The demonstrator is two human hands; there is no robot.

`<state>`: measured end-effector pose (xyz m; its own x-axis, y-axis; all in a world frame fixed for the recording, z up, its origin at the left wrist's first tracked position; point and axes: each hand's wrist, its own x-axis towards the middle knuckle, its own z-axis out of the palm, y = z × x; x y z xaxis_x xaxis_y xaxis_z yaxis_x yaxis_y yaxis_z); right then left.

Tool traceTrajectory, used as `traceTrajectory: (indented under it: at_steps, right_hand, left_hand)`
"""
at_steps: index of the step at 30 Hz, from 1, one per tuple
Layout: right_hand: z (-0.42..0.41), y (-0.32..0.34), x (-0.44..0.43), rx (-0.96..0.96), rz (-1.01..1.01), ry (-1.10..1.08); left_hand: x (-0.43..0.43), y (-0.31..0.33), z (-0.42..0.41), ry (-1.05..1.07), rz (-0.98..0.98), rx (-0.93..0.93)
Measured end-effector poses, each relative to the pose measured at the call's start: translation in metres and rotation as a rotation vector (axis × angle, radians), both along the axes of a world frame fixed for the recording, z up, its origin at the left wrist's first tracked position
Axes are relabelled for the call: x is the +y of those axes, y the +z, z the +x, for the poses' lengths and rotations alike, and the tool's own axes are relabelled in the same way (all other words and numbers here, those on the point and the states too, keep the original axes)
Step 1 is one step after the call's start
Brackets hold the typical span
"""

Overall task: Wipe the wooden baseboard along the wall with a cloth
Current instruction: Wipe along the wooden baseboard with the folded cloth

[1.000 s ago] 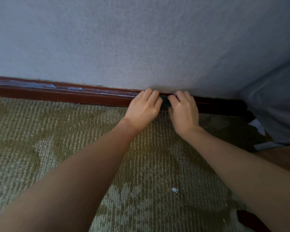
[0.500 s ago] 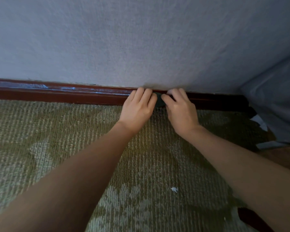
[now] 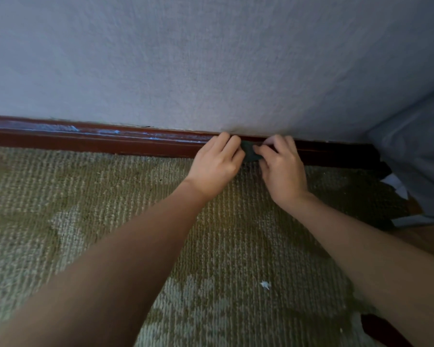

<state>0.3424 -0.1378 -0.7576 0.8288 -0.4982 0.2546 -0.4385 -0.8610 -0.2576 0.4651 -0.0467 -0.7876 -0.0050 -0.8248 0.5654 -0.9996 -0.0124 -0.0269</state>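
One wooden baseboard (image 3: 110,141), dark reddish-brown, ran along the foot of the wall (image 3: 211,58). Its long axis lay left to right across the scene, dipping slightly toward the right, where it ended in a dark corner. Pale bluish streaks marked its upper edge on the left stretch.

One dark cloth (image 3: 249,152), bunched small, sat against the face of the baseboard right of centre, between the two hands. Only a small patch of it showed.

Two hands were present, both at the baseboard. The left hand (image 3: 217,166) had its fingers curled with the tips on the top edge of the board, and it appeared to grasp the cloth's left end, though the contact lay hidden under the fingers. The right hand (image 3: 282,174) pinched the cloth's right end between thumb and forefinger, its other fingers bent over the board.

Both forearms reached from the near edge across a ribbed olive and cream carpet (image 3: 85,221). One small white scrap (image 3: 265,284) lay on the carpet, near side. One grey sheet (image 3: 411,151) hung at the far right, with pale paper pieces (image 3: 396,186) below it.
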Motion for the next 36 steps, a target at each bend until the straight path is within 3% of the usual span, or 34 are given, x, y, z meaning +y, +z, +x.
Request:
traceTrajectory:
  at_steps: [8,24,28,36]
  right_hand:
    - [0.018,0.001,0.012,0.011,-0.001,0.003]
    - [0.022,0.004,0.007,0.152,0.055,-0.074]
    - [0.012,0.005,0.008,0.089,0.097,-0.041]
    - [0.004,0.002,0.034,-0.002,0.127,0.067]
  left_hand:
    - [0.013,0.000,0.018,-0.035,-0.004,-0.105]
    - [0.017,0.004,0.019,-0.039,0.078,-0.030]
    - [0.019,0.011,0.015,-0.025,0.120,0.042]
    - [0.046,0.030,0.016,0.005,0.270,-0.019]
